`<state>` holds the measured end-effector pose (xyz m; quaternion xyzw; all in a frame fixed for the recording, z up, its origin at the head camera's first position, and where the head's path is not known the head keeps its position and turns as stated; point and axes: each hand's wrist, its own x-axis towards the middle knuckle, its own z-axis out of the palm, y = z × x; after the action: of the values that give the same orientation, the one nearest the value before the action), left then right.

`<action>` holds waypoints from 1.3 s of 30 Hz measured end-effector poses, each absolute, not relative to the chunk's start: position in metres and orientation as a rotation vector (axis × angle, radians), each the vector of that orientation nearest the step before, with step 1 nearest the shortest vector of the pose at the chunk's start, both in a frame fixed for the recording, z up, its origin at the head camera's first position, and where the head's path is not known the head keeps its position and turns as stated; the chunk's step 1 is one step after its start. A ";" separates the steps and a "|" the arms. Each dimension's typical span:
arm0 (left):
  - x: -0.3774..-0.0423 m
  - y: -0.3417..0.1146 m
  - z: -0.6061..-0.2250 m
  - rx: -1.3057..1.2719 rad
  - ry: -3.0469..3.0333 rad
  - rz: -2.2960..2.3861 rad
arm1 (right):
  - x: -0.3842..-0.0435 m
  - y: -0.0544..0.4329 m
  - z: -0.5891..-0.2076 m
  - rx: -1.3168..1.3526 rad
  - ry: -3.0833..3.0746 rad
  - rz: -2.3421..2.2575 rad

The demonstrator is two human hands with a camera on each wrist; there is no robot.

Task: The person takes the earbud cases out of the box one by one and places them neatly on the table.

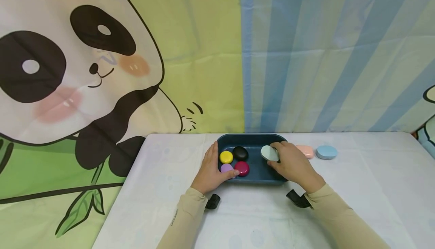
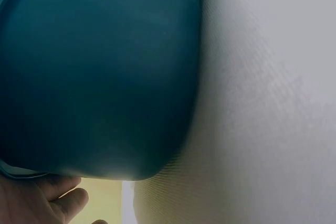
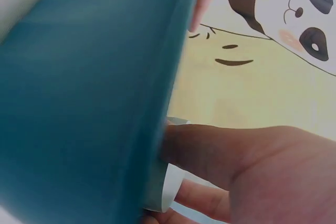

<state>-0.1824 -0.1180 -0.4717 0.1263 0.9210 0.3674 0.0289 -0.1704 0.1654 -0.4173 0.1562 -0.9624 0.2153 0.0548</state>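
At the left end of the dark blue tray [image 1: 257, 170], the left hand [image 1: 210, 171] lies with its fingers fairly straight along the end wall and its thumb spread wide across the front rim, seemingly bracing the tray on the white tablecloth [image 1: 255, 222]. Inside that end sit four glossy rounded pieces: a yellow one [image 1: 225, 157] at the back left, a purple one [image 1: 226, 168] in front of it and partly covered by the thumb, then a black one [image 1: 240, 153] with a crimson one [image 1: 242, 168] in front of it. Past a bare stretch of tray floor, the right hand [image 1: 295, 160] reaches over the right end, pinching a pale mint oval case [image 1: 269, 153] between thumb and fingers; whether the case touches the floor cannot be told. Beyond the hand, outside the tray, a pink case [image 1: 306, 151] lies partly hidden, and a light blue oval case [image 1: 326, 152] lies just to its right. The step in hand looks to be handling the mint case at the tray, though its direction is unclear from this moment. The next move calls for a steady tray and a controlled pinch, with the case clear of the right rim and the crimson piece.
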 end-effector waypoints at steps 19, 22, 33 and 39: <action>-0.182 -0.120 -0.472 0.413 2.848 1.153 | -0.158 0.209 -0.400 0.460 -2.895 0.554; -0.182 -0.120 -0.473 0.417 2.845 1.159 | -0.158 0.216 -0.400 0.450 -2.895 0.512; -0.183 -0.120 -0.474 0.424 2.848 1.161 | -0.163 0.250 -0.405 0.382 -2.927 0.476; -0.182 -0.119 -0.474 0.435 2.852 1.157 | -0.164 0.269 -0.410 0.378 -2.918 0.441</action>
<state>-0.1820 -0.1194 -0.4736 0.1398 0.9174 0.3722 0.0164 -0.1639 0.2690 -0.4099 0.1267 -0.9773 0.1478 0.0830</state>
